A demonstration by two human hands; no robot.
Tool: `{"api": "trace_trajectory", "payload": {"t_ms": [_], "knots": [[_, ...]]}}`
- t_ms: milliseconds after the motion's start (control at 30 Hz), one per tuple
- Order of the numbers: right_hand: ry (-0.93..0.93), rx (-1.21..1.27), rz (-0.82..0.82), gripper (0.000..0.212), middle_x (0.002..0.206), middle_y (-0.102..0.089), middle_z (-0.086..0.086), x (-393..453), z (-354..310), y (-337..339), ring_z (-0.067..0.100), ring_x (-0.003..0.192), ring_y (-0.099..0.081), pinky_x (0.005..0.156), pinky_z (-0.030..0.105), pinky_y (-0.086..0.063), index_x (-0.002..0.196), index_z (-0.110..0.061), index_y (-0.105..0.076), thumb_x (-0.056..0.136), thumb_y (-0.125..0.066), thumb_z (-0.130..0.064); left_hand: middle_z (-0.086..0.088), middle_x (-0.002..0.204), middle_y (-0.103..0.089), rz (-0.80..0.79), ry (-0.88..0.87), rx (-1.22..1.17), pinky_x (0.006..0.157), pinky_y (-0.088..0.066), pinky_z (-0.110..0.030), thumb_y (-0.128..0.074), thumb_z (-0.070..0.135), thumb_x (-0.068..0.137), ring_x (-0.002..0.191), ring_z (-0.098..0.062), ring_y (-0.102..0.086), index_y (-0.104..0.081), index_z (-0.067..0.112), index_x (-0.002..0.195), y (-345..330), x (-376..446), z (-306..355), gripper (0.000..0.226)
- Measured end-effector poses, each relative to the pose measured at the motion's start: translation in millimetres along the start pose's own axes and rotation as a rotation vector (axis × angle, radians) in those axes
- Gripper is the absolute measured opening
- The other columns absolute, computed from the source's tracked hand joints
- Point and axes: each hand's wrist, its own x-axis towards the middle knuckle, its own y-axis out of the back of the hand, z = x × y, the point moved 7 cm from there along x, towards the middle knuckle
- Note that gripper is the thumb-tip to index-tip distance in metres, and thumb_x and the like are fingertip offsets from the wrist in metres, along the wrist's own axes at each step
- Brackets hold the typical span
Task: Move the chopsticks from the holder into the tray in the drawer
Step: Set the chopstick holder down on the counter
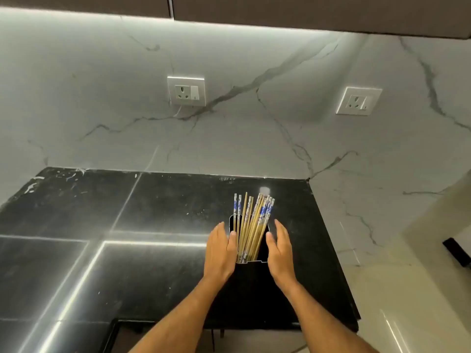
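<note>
A black holder (263,250) stands on the dark countertop (142,271) near its right end. In it is a bundle of several chopsticks (251,220), bamboo ones and white ones with blue patterns, leaning slightly right. My left hand (220,253) is against the holder's left side, fingers straight, thumb at the rim. My right hand (279,253) is close to the holder's right side, fingers spread, thumb near the rim. Neither hand closes on anything. The drawer and its tray are not in view.
A marble wall rises behind the counter with two power sockets (186,90) (358,101). The counter ends just right of the holder at a pale marble side wall (382,225). Dark cabinets (280,11) hang overhead. The counter's front edge (254,324) lies under my forearms.
</note>
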Motion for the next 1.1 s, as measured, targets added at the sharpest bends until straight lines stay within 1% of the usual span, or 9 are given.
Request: {"api": "trace_trajectory", "payload": {"t_ms": [67,133,267,433,633,800,900,1000,1100], "knots": [[-0.101,0.222,-0.025,0.034,0.145,-0.056,-0.004,4.6,8.7,-6.2,0.010,0.135,-0.050,0.115,0.036,-0.039,0.140,-0.029,-0.054,0.108,-0.043,-0.026,0.007,0.133,-0.060,-0.043,0.065,-0.225,0.112,-0.042,-0.039,-0.032,0.049,0.102,0.130,-0.016,-0.053,-0.055,0.031,0.132,-12.1,3.1,-6.0,0.041],[-0.121,0.383,-0.078,0.031,0.125,-0.070,-0.006,3.1,7.9,-11.2,0.006,0.119,-0.064,0.107,0.033,-0.046,0.123,-0.028,-0.066,0.108,-0.040,-0.019,0.007,0.128,-0.064,-0.071,0.110,-0.388,0.109,-0.046,-0.042,-0.033,0.044,0.102,0.122,-0.011,-0.058,-0.059,0.030,0.132,-21.5,3.0,-10.7,0.042],[-0.156,0.565,-0.131,0.038,0.124,-0.072,-0.001,-0.8,11.1,-14.1,0.013,0.120,-0.066,0.104,0.035,-0.048,0.128,-0.016,-0.066,0.109,-0.033,-0.016,0.004,0.129,-0.066,-0.074,0.121,-0.586,0.102,-0.050,-0.029,-0.031,0.025,0.111,0.119,-0.007,-0.062,-0.057,0.023,0.136,-27.0,0.4,-9.5,0.036],[-0.161,0.641,-0.134,0.041,0.127,-0.071,-0.003,-10.2,14.0,-17.2,0.009,0.122,-0.064,0.101,0.026,-0.050,0.135,-0.014,-0.060,0.109,-0.028,-0.014,0.001,0.124,-0.073,-0.014,0.132,-0.692,0.087,-0.055,-0.022,-0.029,0.023,0.111,0.114,-0.011,-0.068,-0.062,0.017,0.134,-26.9,-12.5,-6.3,0.041],[-0.124,0.640,-0.195,0.044,0.114,-0.074,-0.019,-27.9,1.4,-27.5,-0.003,0.114,-0.065,0.087,0.009,-0.049,0.124,-0.022,-0.063,0.107,-0.026,-0.005,-0.004,0.118,-0.075,0.110,0.240,-0.739,0.098,-0.055,-0.042,-0.030,0.023,0.110,0.111,-0.020,-0.071,-0.066,0.017,0.128,-16.2,-38.6,-23.4,0.041],[-0.072,0.630,-0.308,0.043,0.120,-0.072,-0.018,-57.6,-14.9,-52.0,-0.003,0.120,-0.061,0.095,0.010,-0.048,0.130,-0.021,-0.061,0.108,-0.026,-0.008,-0.005,0.115,-0.074,0.257,0.235,-0.739,0.096,-0.055,-0.042,-0.030,0.021,0.110,0.109,-0.022,-0.070,-0.067,0.018,0.123,24.0,-74.1,-33.4,0.040],[-0.009,0.620,-0.369,0.044,0.119,-0.071,-0.025,-82.6,-37.1,-64.9,-0.008,0.120,-0.059,0.094,0.007,-0.045,0.129,-0.025,-0.060,0.108,-0.026,-0.008,-0.007,0.120,-0.071,0.324,0.237,-0.731,0.098,-0.054,-0.041,-0.031,0.022,0.109,0.113,-0.022,-0.067,-0.066,0.020,0.124,51.7,-93.3,-43.1,0.038],[0.036,0.619,-0.442,0.044,0.119,-0.070,-0.027,-111.7,-59.6,-79.0,-0.009,0.121,-0.057,0.093,0.005,-0.042,0.129,-0.027,-0.060,0.108,-0.026,-0.007,-0.008,0.125,-0.068,0.397,0.231,-0.741,0.105,-0.051,-0.047,-0.035,0.030,0.105,0.117,-0.022,-0.065,-0.065,0.020,0.128,80.6,-117.5,-56.3,0.040],[0.084,0.624,-0.503,0.044,0.121,-0.072,-0.018,-144.7,-79.4,-97.0,-0.002,0.121,-0.060,0.093,0.008,-0.045,0.130,-0.021,-0.061,0.108,-0.026,-0.006,-0.007,0.126,-0.068,0.459,0.222,-0.780,0.105,-0.051,-0.051,-0.038,0.043,0.097,0.118,-0.022,-0.065,-0.065,0.024,0.129,111.3,-150.2,-71.9,0.047]]}}
